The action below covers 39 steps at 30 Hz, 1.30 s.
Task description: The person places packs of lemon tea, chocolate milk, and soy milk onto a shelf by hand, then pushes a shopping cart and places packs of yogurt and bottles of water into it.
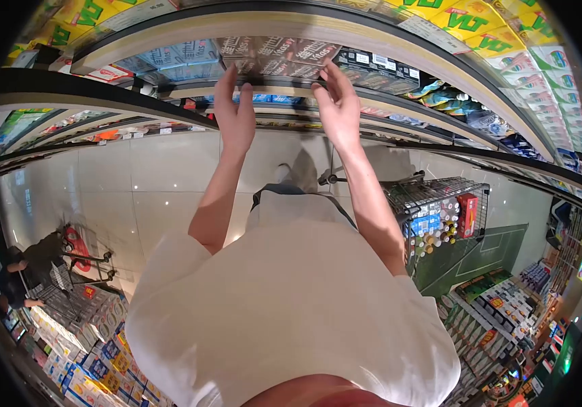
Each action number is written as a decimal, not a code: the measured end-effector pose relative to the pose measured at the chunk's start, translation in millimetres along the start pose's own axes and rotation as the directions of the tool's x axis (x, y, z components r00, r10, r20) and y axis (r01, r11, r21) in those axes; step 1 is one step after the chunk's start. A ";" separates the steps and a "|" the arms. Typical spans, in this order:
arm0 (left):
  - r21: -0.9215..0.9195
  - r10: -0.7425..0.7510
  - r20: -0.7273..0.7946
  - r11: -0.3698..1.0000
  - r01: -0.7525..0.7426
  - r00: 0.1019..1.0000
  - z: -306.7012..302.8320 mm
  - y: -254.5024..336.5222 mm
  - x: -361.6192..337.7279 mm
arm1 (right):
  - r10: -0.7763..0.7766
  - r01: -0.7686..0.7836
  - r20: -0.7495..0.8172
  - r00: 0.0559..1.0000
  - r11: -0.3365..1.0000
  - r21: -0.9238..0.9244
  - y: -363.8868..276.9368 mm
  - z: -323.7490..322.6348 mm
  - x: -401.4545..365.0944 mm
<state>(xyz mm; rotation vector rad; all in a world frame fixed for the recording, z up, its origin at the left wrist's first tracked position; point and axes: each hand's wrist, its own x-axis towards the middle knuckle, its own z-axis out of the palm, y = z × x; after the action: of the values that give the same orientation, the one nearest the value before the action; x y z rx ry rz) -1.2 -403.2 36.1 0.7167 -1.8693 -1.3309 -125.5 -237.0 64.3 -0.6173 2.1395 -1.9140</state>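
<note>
Brown Vitasoy drink cartons (274, 54) stand in a block on the shelf in front of me. My left hand (235, 112) is raised at their left front edge, fingers stretched upward and thumb apart. At their right front edge is my right hand (338, 108), with its fingers spread and fingertips right at the cartons. The hands frame the block from both sides. Light-blue Vitasoy cartons (182, 60) sit left of the brown ones, and dark boxed packs (379, 71) sit to the right.
Yellow VLT packs (477, 27) line the shelf above. A shopping cart (450, 210) holding bottles and a red box stands at my right. Far left, a person (13, 278) is beside another cart (67, 292). Stacked goods (101, 359) lie behind me on both sides.
</note>
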 end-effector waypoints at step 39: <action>0.020 -0.023 1.000 0.951 -0.308 -0.007 250.1 103.8 -314.3 | 0.667 -0.973 -0.710 0.224 0.192 -0.127 245.1 -480.1 -335.1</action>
<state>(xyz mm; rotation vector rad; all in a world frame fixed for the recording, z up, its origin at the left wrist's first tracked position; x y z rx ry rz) -23.0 10.2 8.9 -0.7507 -3.1586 -1.6095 -70.0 357.4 -151.3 1.1179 2.4185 -0.7205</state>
